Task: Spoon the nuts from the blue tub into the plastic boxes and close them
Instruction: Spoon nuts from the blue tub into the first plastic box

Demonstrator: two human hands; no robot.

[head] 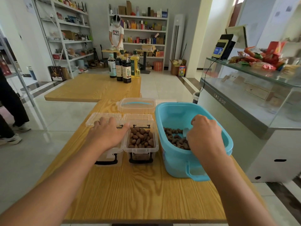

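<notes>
The blue tub (177, 160) stands on the wooden table at the right, with brown nuts (175, 138) in its bottom. My right hand (204, 133) is inside it and grips a pale scoop (185, 132) among the nuts. Two clear plastic boxes sit to its left. The right box (141, 148) is open and full of nuts. My left hand (108, 133) lies flat over the left box (112, 156), fingers straight, hiding what is inside. Two clear lids (137, 117) lie behind the boxes.
A larger clear lidded box with a blue handle (136, 105) sits behind them. Several sauce and oil bottles (124, 67) stand on a second table further back. A glass counter (254, 95) runs along the right. A person works at the far shelves.
</notes>
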